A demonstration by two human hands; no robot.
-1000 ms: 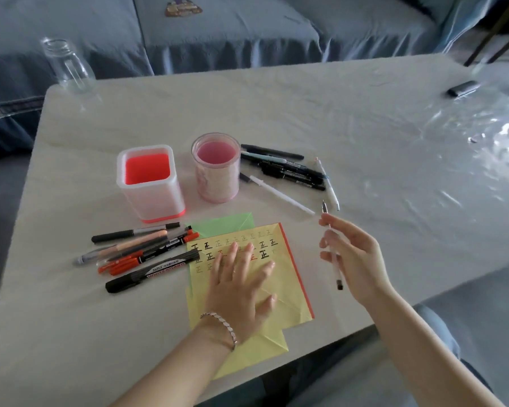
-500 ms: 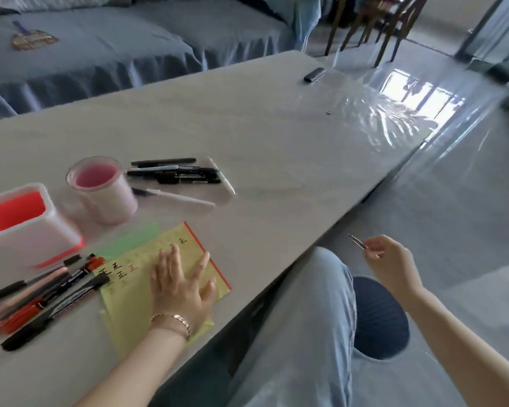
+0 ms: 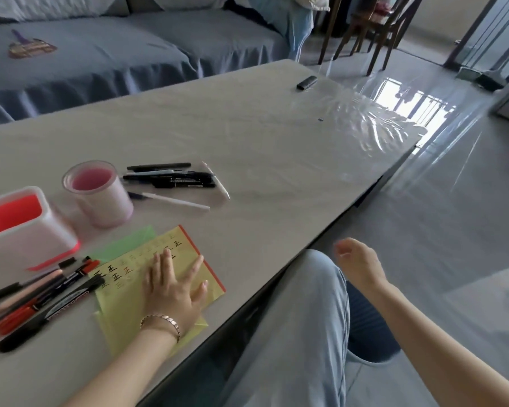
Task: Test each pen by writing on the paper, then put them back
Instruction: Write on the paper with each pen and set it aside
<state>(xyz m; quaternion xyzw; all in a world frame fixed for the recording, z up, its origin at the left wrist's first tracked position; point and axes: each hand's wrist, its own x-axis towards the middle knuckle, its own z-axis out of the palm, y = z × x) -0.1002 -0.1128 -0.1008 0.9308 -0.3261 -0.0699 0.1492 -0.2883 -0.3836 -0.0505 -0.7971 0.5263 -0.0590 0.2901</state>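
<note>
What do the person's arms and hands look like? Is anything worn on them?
Both forearms are bare; no sleeve shows. The left hand has no glove; its wrist carries a thin bracelet of small metal links, pinkish-silver. The right hand is ungloved too, its wrist without band or watch. No ring is visible.

Head view, angled down, near table [image 3: 276, 160]
</note>
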